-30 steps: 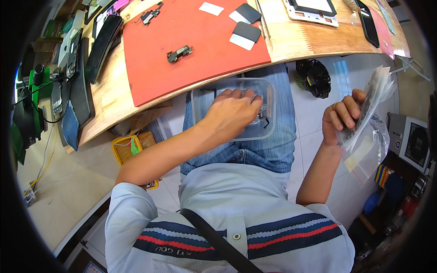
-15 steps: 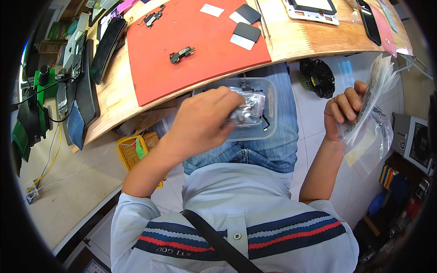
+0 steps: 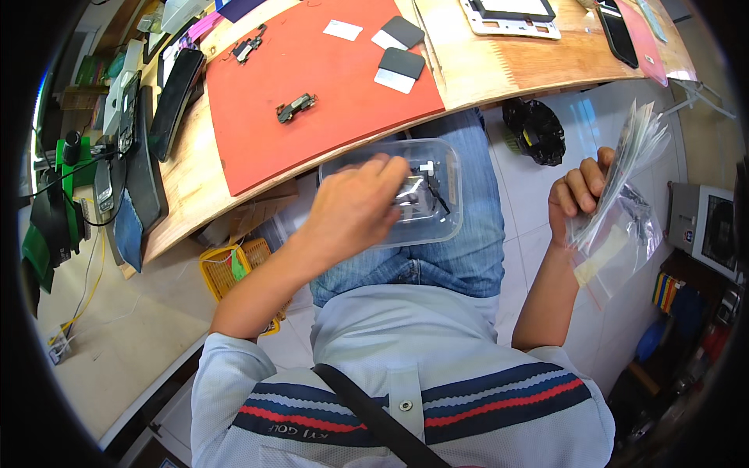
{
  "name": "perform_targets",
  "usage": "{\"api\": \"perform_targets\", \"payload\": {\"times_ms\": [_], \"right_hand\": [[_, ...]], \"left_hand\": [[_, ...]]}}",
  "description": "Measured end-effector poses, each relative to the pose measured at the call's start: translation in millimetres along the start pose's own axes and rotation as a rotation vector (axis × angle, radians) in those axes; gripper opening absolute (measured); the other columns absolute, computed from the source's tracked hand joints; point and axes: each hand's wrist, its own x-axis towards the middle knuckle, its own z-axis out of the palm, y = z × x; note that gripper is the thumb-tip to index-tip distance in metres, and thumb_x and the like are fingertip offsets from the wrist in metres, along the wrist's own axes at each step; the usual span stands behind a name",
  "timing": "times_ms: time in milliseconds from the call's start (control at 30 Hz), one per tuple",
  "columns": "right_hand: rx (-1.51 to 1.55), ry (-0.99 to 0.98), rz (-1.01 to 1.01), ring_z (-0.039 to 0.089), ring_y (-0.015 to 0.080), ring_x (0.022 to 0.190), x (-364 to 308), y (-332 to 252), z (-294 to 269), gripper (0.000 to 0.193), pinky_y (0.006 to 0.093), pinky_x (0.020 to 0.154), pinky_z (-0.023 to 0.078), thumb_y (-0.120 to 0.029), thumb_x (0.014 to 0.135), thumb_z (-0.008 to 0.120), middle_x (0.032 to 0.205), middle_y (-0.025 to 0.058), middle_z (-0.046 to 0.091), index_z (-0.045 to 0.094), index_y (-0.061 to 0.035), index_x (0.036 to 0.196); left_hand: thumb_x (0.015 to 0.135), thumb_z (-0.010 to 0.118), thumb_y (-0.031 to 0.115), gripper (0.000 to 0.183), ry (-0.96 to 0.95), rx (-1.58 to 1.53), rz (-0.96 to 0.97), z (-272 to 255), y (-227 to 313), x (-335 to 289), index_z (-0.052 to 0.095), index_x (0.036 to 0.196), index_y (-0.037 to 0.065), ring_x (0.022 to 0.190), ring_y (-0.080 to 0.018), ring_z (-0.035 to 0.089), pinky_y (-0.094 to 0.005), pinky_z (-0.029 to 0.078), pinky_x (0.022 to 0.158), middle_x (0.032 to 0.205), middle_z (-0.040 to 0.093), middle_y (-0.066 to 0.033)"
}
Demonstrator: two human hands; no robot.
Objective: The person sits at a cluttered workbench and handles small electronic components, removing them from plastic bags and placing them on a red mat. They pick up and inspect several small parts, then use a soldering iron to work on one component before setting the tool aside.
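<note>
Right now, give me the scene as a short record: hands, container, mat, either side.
left hand: left hand at the clear tub; blurred, grip unclear
right hand: right hand holding clear plastic bags
container: over the lap; small dark parts visible inside
mat: red mat with two small dark components
left of mat: dark slab
right of mat: white frame

Clear box [image 3: 448, 228] and bags [image 3: 622, 195], orange-red mat [image 3: 331, 70], blue jeans [image 3: 470, 257], pale-blue shirt [image 3: 441, 327] with navy-and-red stripes
</note>
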Motion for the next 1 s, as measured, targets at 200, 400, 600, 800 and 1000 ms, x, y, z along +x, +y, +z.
{"api": "perform_targets", "payload": {"times_ms": [200,400,600,800,1000], "right_hand": [[0.020,-0.025,-0.007,0.066,0.0220,0.075,7,5,-3,0.044,0.0360,0.063,0.057,-0.010,0.095,0.068,0.094,0.0145,0.065,0.048,0.0016,0.132],[-0.019,-0.079,-0.014,0.067,0.0227,0.076,10,4,-2,0.044,0.0363,0.063,0.057,-0.012,0.096,0.067,0.094,0.0145,0.065,0.048,0.0016,0.133],[-0.110,-0.161,0.085,0.067,0.0231,0.076,8,-8,-4,0.042,0.0366,0.063,0.057,-0.012,0.097,0.067,0.093,0.0140,0.064,0.048,0.0003,0.132],[-0.146,-0.175,0.184,0.067,0.0232,0.076,4,-13,-8,0.039,0.0361,0.063,0.056,-0.012,0.098,0.065,0.091,0.0138,0.063,0.047,-0.0008,0.130],[-0.259,-0.120,0.096,0.065,0.0225,0.075,0,-8,-7,0.030,0.0370,0.064,0.054,-0.018,0.101,0.061,0.093,0.0147,0.063,0.051,-0.0011,0.123]], "left_hand": [[0.066,0.073,-0.001,0.034,0.150,-0.274,0.026,-42,2,-12,0.054,0.093,0.005,0.071,-0.0292,0.059,-0.0391,0.047,0.062,0.083,0.055,-0.0101],[0.063,0.073,-0.004,0.034,0.177,-0.449,0.124,-43,9,-7,0.056,0.091,0.005,0.067,-0.0249,0.056,-0.0342,0.045,0.060,0.081,0.053,-0.0085],[0.072,0.071,0.004,0.033,-0.176,0.132,0.147,1,7,-5,0.057,0.101,0.004,0.091,-0.0297,0.067,-0.0432,0.055,0.075,0.096,0.059,-0.0110],[0.078,0.081,0.032,0.062,-0.301,0.258,0.074,-1,10,1,0.057,0.130,0.006,0.110,-0.0331,0.063,-0.0494,0.049,0.094,0.128,0.057,-0.0154],[0.081,0.078,0.046,0.080,-0.156,0.314,0.133,1,21,-2,0.046,0.145,0.010,0.136,-0.0373,0.046,-0.0543,0.040,0.109,0.153,0.042,-0.0170]]}}
